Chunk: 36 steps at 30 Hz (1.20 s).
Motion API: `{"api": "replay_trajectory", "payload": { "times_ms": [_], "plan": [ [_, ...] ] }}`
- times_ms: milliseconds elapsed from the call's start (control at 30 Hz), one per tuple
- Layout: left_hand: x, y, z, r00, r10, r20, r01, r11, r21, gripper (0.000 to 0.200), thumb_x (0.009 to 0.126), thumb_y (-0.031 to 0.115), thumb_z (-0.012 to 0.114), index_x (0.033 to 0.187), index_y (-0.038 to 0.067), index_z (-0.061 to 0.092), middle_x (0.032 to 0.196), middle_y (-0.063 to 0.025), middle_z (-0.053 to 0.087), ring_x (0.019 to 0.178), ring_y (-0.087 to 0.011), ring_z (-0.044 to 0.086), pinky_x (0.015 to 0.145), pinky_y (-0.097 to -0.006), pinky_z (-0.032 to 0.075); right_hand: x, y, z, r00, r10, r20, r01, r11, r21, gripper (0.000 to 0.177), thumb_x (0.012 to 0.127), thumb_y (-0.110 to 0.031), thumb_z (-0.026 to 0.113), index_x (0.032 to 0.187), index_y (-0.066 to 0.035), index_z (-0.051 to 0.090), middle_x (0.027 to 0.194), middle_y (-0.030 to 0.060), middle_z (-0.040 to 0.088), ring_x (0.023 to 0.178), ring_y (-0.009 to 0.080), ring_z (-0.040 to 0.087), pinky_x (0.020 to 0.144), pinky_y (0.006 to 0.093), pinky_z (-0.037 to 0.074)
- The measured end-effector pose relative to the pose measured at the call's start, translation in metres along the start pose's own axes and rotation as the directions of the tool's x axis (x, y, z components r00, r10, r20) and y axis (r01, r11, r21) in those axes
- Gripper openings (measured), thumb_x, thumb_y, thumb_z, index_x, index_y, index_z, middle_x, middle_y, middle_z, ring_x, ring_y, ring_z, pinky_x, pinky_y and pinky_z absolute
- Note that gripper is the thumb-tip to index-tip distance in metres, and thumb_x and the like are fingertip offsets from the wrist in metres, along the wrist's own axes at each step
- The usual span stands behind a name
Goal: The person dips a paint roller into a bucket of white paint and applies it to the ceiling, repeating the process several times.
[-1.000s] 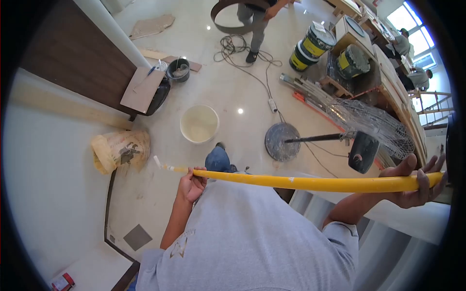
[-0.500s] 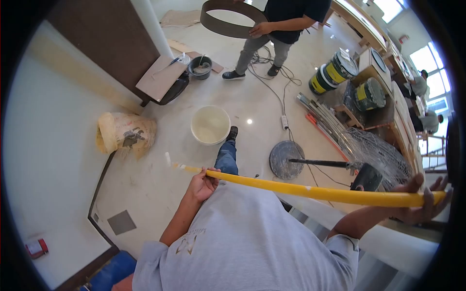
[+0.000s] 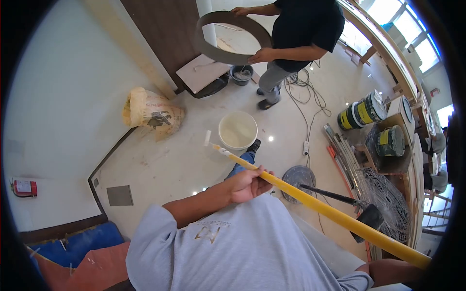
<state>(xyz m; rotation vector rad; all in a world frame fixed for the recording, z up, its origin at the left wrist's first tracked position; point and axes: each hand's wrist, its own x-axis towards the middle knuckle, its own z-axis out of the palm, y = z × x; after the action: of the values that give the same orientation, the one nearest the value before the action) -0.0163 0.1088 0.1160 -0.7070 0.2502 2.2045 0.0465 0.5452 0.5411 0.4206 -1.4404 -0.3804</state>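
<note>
A long yellow pole runs slantwise from the middle of the view to the lower right. At its far end is a small white paint roller, just left of the white bucket's rim. My left hand is closed around the pole, thumb on top, in front of my grey shirt. The right forearm reaches along the bottom right edge beside the pole's near end; the fingers of that hand are hidden by the dark rim of the picture.
Ahead, a person in black holds a wide brown ring. A stuffed sack stands against the left wall. To the right are a fan on a round base, metal bars, paint buckets and cables.
The roller pole has swung from nearly level to a steeper slant, its near end lower. My left hand has moved right along with it. The other person's ring is now held with both hands.
</note>
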Motion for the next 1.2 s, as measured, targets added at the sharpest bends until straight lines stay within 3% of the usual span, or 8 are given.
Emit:
{"api": "replay_trajectory", "payload": {
  "times_ms": [133,200,333,433,533,633,767,1200],
  "plan": [
    [0.016,-0.005,0.022,1.000,-0.016,0.012,0.015,0.997,0.076,0.020,0.105,0.027,0.046,0.106,0.009,0.053,0.113,-0.0060,0.064,0.110,-0.0212,0.064,0.096,-0.0355,0.058,0.021,0.037,-0.031,0.953,0.300,-0.033,-0.295,0.950,0.103,0.026,0.093,-0.021,0.070,0.094,-0.008,0.048,0.138,0.0245,0.047,0.132,0.0386,0.048,0.106,0.0549,0.047],
    [0.028,-0.009,0.024,0.999,-0.044,0.007,0.044,0.996,0.075,0.018,0.105,0.026,0.047,0.105,0.009,0.052,0.112,-0.0060,0.065,0.108,-0.0208,0.065,0.094,-0.0357,0.059,0.031,-0.007,-0.006,0.993,-0.119,-0.001,0.119,0.992,-0.037,0.026,0.092,-0.021,0.070,0.095,-0.009,0.048,0.139,0.0245,0.047,0.132,0.0387,0.048,0.105,0.0538,0.048],
    [0.054,-0.015,0.025,0.998,-0.065,0.001,0.065,0.994,0.086,0.019,0.105,0.027,0.046,0.106,0.009,0.052,0.110,-0.0055,0.065,0.107,-0.0202,0.065,0.093,-0.0352,0.059,0.023,-0.028,-0.006,0.994,0.058,-0.087,-0.066,0.994,-0.085,0.021,0.093,-0.019,0.067,0.090,-0.008,0.049,0.119,0.0221,0.059,0.110,0.0358,0.064,0.091,0.0461,0.055],
    [0.073,-0.013,0.022,0.998,-0.057,0.001,0.056,0.991,0.124,0.020,0.106,0.028,0.046,0.106,0.009,0.052,0.108,-0.0049,0.066,0.104,-0.0192,0.066,0.090,-0.0344,0.060,0.020,-0.023,-0.013,0.996,-0.080,-0.047,0.072,0.985,-0.159,0.077,0.083,-0.050,0.077,0.133,0.003,0.052,0.133,0.0223,0.052,0.121,0.0441,0.048,0.106,0.0540,0.036],
    [0.093,-0.010,0.013,0.999,-0.044,0.000,0.043,0.986,0.161,0.022,0.106,0.031,0.045,0.106,0.010,0.053,0.106,-0.0039,0.066,0.100,-0.0182,0.067,0.087,-0.0330,0.060,0.008,-0.044,-0.021,0.996,0.032,0.078,-0.015,0.978,-0.207,0.048,0.085,-0.047,0.075,0.092,-0.004,0.056,0.119,0.0224,0.055,0.121,0.0438,0.049,0.108,0.0560,0.034],
    [0.104,-0.008,0.007,0.999,-0.037,-0.016,0.040,0.983,0.178,0.025,0.106,0.033,0.043,0.107,0.011,0.054,0.103,-0.0027,0.067,0.097,-0.0172,0.067,0.085,-0.0319,0.060,0.006,-0.059,-0.020,0.994,-0.045,0.103,0.066,0.976,-0.208,0.045,0.085,-0.044,0.076,0.085,-0.006,0.054,0.122,0.0243,0.053,0.118,0.0417,0.051,0.099,0.0545,0.041],
    [0.120,-0.005,-0.006,0.999,-0.049,-0.017,0.051,0.980,0.193,0.028,0.106,0.036,0.041,0.106,0.011,0.055,0.100,-0.0014,0.067,0.094,-0.0164,0.068,0.082,-0.0312,0.059,-0.002,-0.075,-0.009,0.999,-0.033,0.022,0.035,0.994,-0.106,0.039,0.084,-0.039,0.079,0.088,-0.007,0.056,0.135,0.0255,0.044,0.120,0.0394,0.051,0.094,0.0510,0.049],
    [0.152,0.014,-0.050,0.998,-0.010,-0.064,0.017,0.993,0.115,0.029,0.106,0.038,0.043,0.104,0.011,0.055,0.099,-0.0009,0.067,0.095,-0.0166,0.067,0.082,-0.0328,0.059,-0.019,-0.119,0.004,0.980,-0.140,0.139,0.165,0.968,-0.190,0.037,0.085,-0.042,0.077,0.086,-0.009,0.060,0.128,0.0254,0.049,0.120,0.0390,0.052,0.096,0.0526,0.051]
  ]
}}
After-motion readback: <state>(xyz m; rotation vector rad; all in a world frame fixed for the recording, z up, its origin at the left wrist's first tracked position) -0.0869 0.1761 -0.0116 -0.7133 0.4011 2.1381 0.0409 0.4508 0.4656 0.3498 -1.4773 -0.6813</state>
